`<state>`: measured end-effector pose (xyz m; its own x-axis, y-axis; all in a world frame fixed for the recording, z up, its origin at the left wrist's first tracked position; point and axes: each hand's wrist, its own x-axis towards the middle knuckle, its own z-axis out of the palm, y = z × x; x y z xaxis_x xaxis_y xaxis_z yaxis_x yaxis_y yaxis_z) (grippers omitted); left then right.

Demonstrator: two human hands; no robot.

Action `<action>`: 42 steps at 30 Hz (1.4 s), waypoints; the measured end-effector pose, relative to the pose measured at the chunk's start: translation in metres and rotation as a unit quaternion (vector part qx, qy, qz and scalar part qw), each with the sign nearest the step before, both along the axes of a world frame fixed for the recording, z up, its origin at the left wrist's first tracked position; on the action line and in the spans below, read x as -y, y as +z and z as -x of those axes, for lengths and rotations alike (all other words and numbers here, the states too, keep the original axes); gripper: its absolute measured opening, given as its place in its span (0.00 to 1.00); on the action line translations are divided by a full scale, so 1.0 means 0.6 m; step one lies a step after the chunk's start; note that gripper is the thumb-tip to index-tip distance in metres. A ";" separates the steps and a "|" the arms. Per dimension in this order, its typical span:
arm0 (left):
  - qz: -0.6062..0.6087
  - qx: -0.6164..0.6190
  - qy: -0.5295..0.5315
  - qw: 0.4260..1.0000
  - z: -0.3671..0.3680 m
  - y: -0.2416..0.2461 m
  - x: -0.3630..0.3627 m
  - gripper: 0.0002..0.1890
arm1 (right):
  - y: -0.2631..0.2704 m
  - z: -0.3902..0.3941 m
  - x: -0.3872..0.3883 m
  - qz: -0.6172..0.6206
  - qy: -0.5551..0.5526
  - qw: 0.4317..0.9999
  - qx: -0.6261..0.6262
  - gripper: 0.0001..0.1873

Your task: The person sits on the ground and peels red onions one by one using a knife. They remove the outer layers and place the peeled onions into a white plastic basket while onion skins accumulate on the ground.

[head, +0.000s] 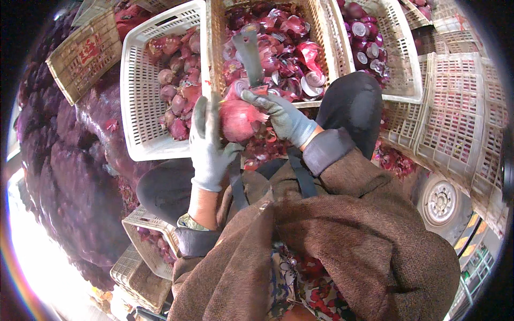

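Both hands wear pale, soiled work gloves. My right hand [283, 114] is closed around the low end of a broad-bladed knife [249, 56], whose metal blade points up and away over the middle crate; its handle is hidden. Between the hands is a red onion [240, 120] with torn papery skin. My left hand [209, 148] is beside the onion's left side, its fingers upright and blurred, the thumb below; whether it grips the onion is unclear. Beyond them, the middle crate [217, 48] contains onion skins and cut ends [313, 82].
A white plastic crate [160, 154] of unpeeled onions stands left. Another crate [405, 60] at the right contains peeled onions. Stacked crates [449, 108] stand farther right, near a wheel [439, 200]. Large filled mesh sacks [72, 176] lie left, and a smaller crate [154, 257] stands lower left.
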<state>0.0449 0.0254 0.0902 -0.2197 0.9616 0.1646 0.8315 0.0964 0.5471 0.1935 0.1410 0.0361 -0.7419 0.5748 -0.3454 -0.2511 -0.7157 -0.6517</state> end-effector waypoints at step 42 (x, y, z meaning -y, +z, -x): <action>0.113 0.089 0.137 0.980 0.016 -0.156 0.000 0.50 | -0.048 -0.069 0.013 -0.530 0.292 0.666 0.437 0.14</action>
